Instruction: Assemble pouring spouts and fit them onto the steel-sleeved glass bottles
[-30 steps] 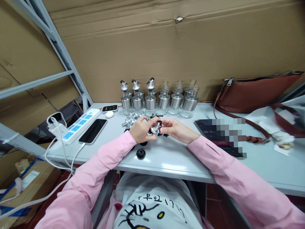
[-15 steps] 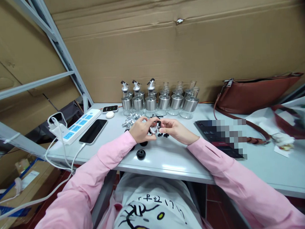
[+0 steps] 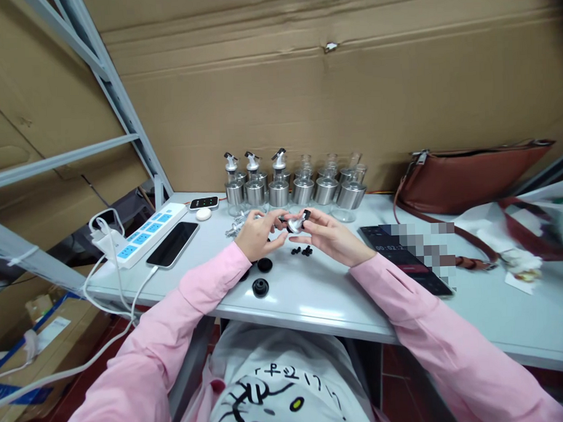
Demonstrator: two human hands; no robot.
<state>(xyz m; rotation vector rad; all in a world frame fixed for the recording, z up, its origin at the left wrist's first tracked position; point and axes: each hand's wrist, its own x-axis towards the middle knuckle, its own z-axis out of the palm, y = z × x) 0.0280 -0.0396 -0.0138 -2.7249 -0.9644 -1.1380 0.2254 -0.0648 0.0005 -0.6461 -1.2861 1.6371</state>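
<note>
Both hands meet above the table around a silver pour spout [image 3: 295, 224] with a black flap [image 3: 305, 215]. My right hand [image 3: 331, 237] pinches it by the flap side. The fingers and thumb of my left hand [image 3: 260, 235] close about its other end, partly hiding it. More silver spouts [image 3: 236, 225] lie behind my left hand. Small black pieces [image 3: 306, 251] rest on the tabletop below my right fingers. Black round stoppers [image 3: 261, 287] lie nearer the front edge, one partly covered by my left wrist.
Glass bottles with metal bands [image 3: 303, 190] stand along the cardboard wall; some carry spouts. At left are a power strip [image 3: 155, 228], a phone [image 3: 173, 244] and cables. A tablet-like screen [image 3: 403, 259] and a brown bag [image 3: 478, 176] lie right.
The spout has shifted slightly right and turned, its flap now by my right fingers. My left thumb has opened a little away from the fingers. The view has tilted slightly.
</note>
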